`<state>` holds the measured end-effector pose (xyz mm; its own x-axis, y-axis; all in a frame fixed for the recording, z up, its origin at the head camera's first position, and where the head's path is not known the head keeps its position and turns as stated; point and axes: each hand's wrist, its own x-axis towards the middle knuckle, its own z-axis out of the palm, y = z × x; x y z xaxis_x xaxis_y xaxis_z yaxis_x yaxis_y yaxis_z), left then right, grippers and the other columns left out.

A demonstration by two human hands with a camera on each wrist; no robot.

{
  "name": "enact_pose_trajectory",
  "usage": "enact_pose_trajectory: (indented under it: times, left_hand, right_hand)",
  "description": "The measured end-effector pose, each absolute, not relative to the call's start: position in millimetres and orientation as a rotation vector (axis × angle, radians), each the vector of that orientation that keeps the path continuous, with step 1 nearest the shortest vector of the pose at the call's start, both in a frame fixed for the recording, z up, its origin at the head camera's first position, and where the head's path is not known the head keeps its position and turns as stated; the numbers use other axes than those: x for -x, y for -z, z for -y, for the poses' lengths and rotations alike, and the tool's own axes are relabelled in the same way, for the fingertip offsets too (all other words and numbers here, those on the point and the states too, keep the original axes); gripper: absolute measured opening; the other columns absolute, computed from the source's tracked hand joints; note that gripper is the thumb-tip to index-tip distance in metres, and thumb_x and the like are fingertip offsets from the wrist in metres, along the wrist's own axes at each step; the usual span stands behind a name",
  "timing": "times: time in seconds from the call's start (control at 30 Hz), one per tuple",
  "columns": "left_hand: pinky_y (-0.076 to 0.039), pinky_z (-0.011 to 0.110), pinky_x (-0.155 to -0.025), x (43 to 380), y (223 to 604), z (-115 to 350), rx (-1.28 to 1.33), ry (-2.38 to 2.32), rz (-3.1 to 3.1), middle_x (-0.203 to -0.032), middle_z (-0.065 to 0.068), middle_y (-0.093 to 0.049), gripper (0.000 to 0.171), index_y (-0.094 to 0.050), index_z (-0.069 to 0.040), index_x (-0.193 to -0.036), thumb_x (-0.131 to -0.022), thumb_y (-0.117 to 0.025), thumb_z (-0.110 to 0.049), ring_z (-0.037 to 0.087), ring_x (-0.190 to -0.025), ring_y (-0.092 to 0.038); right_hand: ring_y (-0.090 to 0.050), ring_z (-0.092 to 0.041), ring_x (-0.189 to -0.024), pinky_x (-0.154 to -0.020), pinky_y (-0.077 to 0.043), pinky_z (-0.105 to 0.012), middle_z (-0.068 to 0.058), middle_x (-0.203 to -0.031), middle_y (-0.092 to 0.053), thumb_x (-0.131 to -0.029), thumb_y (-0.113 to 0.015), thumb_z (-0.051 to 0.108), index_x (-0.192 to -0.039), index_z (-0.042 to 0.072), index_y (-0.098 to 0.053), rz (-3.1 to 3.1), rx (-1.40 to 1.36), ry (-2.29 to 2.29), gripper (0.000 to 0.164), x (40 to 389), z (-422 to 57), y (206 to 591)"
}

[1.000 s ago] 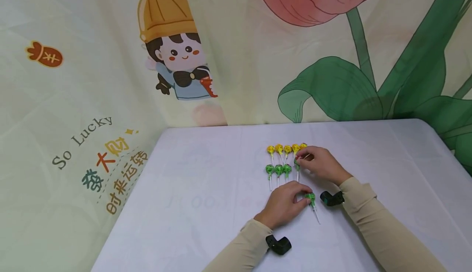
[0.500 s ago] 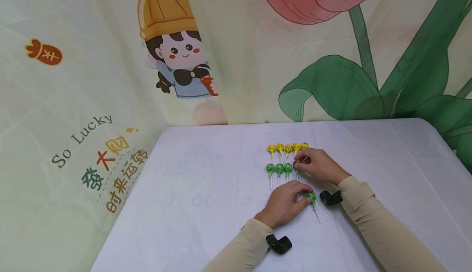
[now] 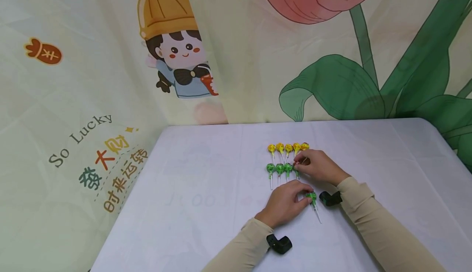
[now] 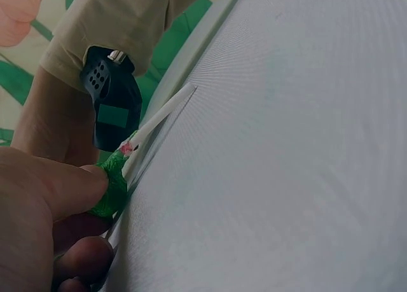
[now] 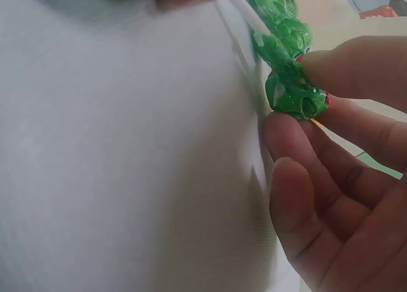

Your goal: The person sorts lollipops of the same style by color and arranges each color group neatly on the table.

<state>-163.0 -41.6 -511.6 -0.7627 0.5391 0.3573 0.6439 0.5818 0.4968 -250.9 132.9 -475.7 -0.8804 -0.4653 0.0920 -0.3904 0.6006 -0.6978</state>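
My left hand (image 3: pixel 285 203) pinches the head of a green-wrapped lollipop (image 3: pixel 313 198), whose white stick points toward the near right; the left wrist view shows the green wrapper (image 4: pixel 114 189) between thumb and fingers. Farther back, my right hand (image 3: pixel 321 166) pinches another green lollipop (image 5: pixel 297 98) by its head, at the right end of a green row. In the head view that lollipop is mostly hidden by the fingers. Three green lollipops (image 3: pixel 280 168) lie side by side to its left. Behind them runs a row of several yellow lollipops (image 3: pixel 280 148), sticks toward me.
The lollipops lie on a white-covered table (image 3: pixel 206 169). A printed cloth backdrop (image 3: pixel 243 59) hangs along its far edge. Black wrist cameras (image 3: pixel 279 244) sit at both cuffs, the right one close to the left hand's lollipop.
The right hand has shifted slightly toward me and left with its green lollipop, drawing nearer the green row. The left hand stays almost still, holding its lollipop.
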Motion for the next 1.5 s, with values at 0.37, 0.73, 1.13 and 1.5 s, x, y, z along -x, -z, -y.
enact_pose_trajectory:
  times: [0.37, 0.73, 1.13, 1.5]
  left_hand:
    - [-0.037, 0.008, -0.066, 164, 512, 41, 0.995, 0.913, 2.623, -0.106, -0.013, -0.065, 0.02, -0.072, -0.022, -0.113, -0.095, -0.07, -0.027, -0.008, -0.07, -0.045]
    - [-0.037, 0.008, -0.065, 164, 513, 41, 0.997, 0.94, 2.62, -0.105, -0.014, -0.065, 0.019, -0.071, -0.022, -0.114, -0.095, -0.071, -0.027, -0.007, -0.07, -0.045]
    - [-0.037, 0.009, -0.061, 165, 513, 42, 0.983, 0.988, 2.636, -0.1, -0.013, -0.064, 0.02, -0.072, -0.022, -0.114, -0.094, -0.072, -0.026, -0.006, -0.067, -0.045]
    - [-0.038, 0.009, -0.062, 166, 514, 42, 0.986, 1.032, 2.637, -0.095, -0.015, -0.063, 0.02, -0.073, -0.022, -0.113, -0.092, -0.074, -0.025, -0.008, -0.067, -0.045]
  right_hand:
    - [-0.064, -0.015, -0.086, -0.078, -0.054, -0.037, -0.001, -0.098, -0.069, -0.092, -0.073, 0.017, -0.104, 0.008, -0.073, -2.727, 0.663, 1.16, 0.015, 250, -134, 480]
    - [-0.064, -0.019, -0.091, -0.08, -0.054, -0.039, -0.005, -0.103, -0.069, -0.093, -0.069, 0.014, -0.109, 0.005, -0.072, -2.78, 0.632, 1.236, 0.019, 245, -143, 478]
    - [-0.063, -0.022, -0.093, -0.078, -0.053, -0.037, -0.006, -0.106, -0.069, -0.093, -0.068, 0.017, -0.113, 0.005, -0.071, -2.759, 0.537, 1.299, 0.023, 238, -144, 477]
    - [-0.062, -0.022, -0.093, -0.077, -0.053, -0.036, -0.005, -0.107, -0.069, -0.094, -0.068, 0.018, -0.116, 0.007, -0.071, -2.747, 0.448, 1.336, 0.025, 229, -148, 481]
